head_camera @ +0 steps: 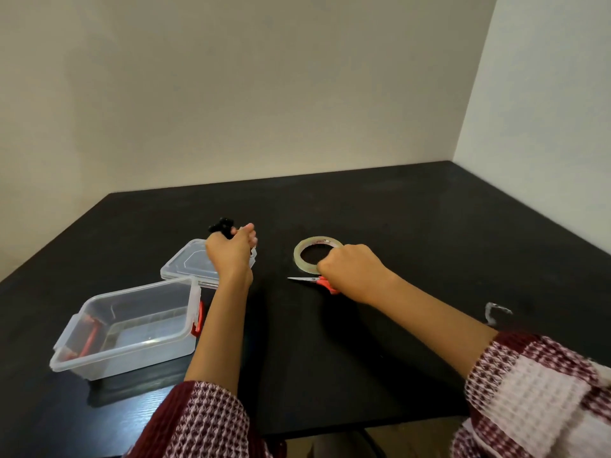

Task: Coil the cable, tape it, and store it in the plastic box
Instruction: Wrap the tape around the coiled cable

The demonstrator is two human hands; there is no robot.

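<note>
My left hand [233, 252] is closed around a black cable [222, 226], whose bundled end sticks out past my fingers above the box lid. My right hand [350, 269] rests fisted over the near edge of a clear tape roll [305, 247] and the orange handles of a pair of scissors [317, 280]; whether it grips the scissors, the tape, or both is hidden. The scissor blades point left on the table. A clear plastic box [132, 352] with red latches stands open at the near left, with no cable inside.
The box's clear lid [188, 264] lies flat behind the box, partly under my left hand. A small curled scrap of tape [496, 310] lies at the right of the black table [413, 233]. Walls close the table at the back and right.
</note>
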